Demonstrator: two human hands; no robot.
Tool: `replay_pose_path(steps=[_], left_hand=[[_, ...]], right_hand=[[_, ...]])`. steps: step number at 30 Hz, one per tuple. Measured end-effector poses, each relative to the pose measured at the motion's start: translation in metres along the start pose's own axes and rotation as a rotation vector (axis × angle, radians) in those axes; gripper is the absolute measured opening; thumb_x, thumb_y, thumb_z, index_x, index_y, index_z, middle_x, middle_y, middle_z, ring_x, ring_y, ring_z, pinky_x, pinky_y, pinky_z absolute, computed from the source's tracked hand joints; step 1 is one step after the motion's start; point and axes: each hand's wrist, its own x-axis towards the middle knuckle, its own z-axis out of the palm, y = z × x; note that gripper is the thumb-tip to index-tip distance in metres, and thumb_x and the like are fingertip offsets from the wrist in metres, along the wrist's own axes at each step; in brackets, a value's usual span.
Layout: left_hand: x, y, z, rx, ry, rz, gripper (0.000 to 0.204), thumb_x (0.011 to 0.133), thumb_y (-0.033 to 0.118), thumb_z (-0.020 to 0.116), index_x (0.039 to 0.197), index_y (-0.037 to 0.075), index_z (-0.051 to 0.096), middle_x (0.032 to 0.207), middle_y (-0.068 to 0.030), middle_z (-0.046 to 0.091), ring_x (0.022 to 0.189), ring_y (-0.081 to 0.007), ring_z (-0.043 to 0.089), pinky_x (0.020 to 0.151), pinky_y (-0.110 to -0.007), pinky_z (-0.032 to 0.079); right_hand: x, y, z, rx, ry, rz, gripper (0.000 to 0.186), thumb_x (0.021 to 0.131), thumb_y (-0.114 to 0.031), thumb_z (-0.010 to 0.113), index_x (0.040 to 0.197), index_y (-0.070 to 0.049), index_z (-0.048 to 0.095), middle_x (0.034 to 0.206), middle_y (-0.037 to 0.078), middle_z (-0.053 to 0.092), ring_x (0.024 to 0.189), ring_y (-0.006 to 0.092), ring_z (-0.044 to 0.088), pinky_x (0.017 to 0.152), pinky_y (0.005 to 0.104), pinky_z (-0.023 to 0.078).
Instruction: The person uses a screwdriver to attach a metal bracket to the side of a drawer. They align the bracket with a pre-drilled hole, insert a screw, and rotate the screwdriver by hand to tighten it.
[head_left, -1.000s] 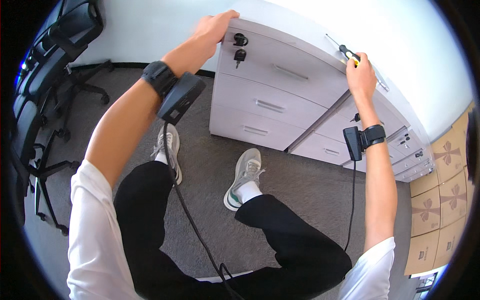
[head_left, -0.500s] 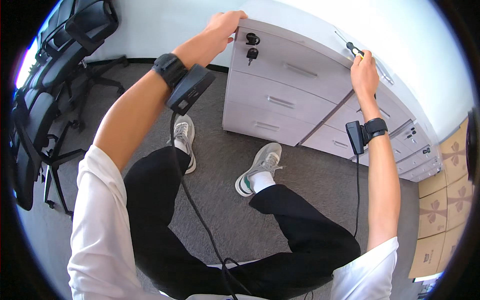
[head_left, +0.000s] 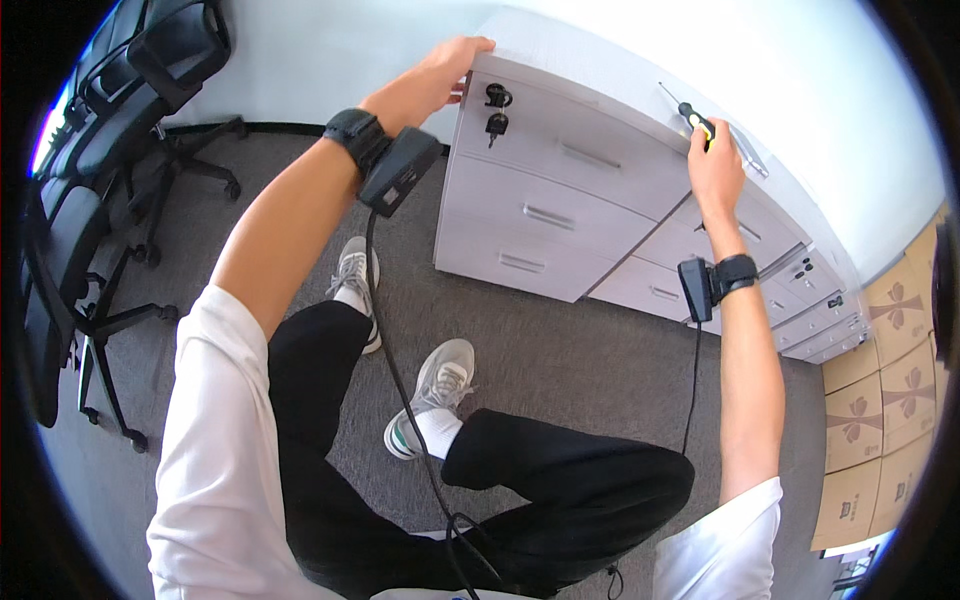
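My left hand (head_left: 440, 75) grips the upper corner of a pale wooden drawer cabinet (head_left: 540, 240), fingers wrapped round its edge. Just below it, a black lock with a hanging key (head_left: 497, 128) is on the top drawer. My right hand (head_left: 716, 170) is closed on a black-and-yellow screwdriver (head_left: 686, 109) at the cabinet top, its thin shaft pointing up and left. A silver metal item (head_left: 755, 162), too small to identify, lies beside that hand. Both wrists wear black straps with cabled devices.
Black wheeled chairs (head_left: 140, 80) stand at the left. More drawers (head_left: 810, 320) continue rightward beside stacked cardboard boxes (head_left: 855, 430). A white wall (head_left: 330, 50) rises behind the cabinet. Grey carpet (head_left: 560, 370) lies around my feet and outstretched legs.
My right foot has drawn back toward me and to the left since half a second ago. Both hands keep their holds on the cabinet and screwdriver, with slight shifts in the picture.
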Motion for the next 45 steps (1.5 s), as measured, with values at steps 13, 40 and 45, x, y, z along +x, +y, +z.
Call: replay_pose_path(steps=[13, 40, 45], left_hand=[[-0.032, 0.013, 0.004, -0.124, 0.116, -0.094, 0.04, 0.087, 0.04, 0.049, 0.104, 0.004, 0.059, 0.102, -0.0071, 0.057, 0.095, -0.0177, 0.046, 0.087, -0.035, 0.034], [-0.13, 0.005, -0.006, 0.665, 0.108, 0.749, 0.042, 0.093, 0.034, 0.045, 0.128, 0.012, 0.049, 0.144, -0.0134, 0.031, 0.138, -0.0268, 0.019, 0.11, -0.043, 0.016], [-0.133, -0.004, 0.001, 0.929, 0.127, 0.938, 0.043, 0.093, 0.03, 0.042, 0.132, 0.012, 0.047, 0.145, -0.0125, 0.032, 0.139, -0.0297, 0.018, 0.111, -0.045, 0.016]], right_hand=[[0.003, 0.005, 0.022, 0.281, 0.062, -0.054, 0.025, 0.093, -0.022, 0.05, 0.113, -0.009, 0.056, 0.092, 0.014, 0.064, 0.081, 0.0301, 0.062, 0.069, 0.0353, 0.048], [-0.098, -0.062, -0.098, 0.734, -0.539, 0.071, 0.019, 0.087, -0.013, 0.061, 0.105, -0.006, 0.062, 0.1, 0.005, 0.057, 0.064, 0.011, 0.058, 0.053, 0.0247, 0.049], [-0.101, -0.08, -0.045, 0.538, -0.263, -0.463, 0.029, 0.084, -0.015, 0.063, 0.111, -0.003, 0.058, 0.103, 0.011, 0.058, 0.077, 0.0266, 0.064, 0.067, 0.0341, 0.053]])
